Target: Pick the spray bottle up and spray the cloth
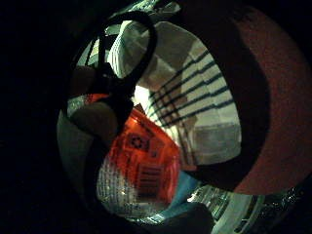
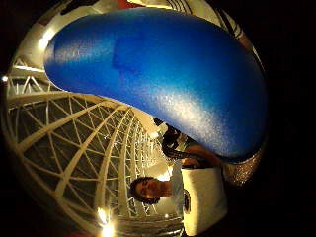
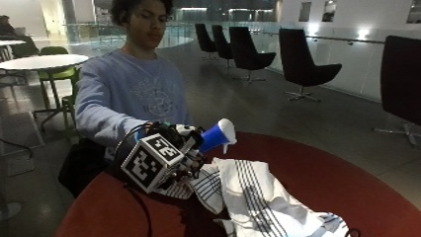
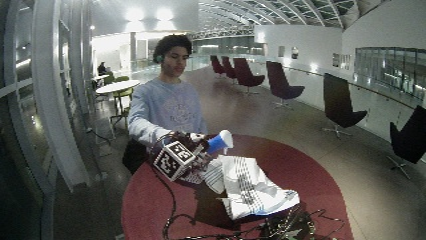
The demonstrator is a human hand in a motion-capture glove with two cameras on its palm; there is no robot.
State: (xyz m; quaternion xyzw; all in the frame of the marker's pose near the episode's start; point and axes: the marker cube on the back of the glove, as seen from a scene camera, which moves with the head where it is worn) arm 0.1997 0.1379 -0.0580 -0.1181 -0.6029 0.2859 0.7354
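Above the red table (image 3: 342,182), the hand (image 3: 181,140) grips the spray bottle (image 3: 216,136) over the striped cloth (image 3: 253,197).

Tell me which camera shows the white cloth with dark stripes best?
The outside view: the white cloth with dark stripes lies rumpled on the red round table. The wide outside view shows it smaller. The little finger palm view catches a striped part. The thumb view shows none.

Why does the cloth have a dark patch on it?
In the outside view the spray bottle in the gloved hand casts a shadow on the striped cloth. The wide outside view shows bright ceiling lights behind the person.
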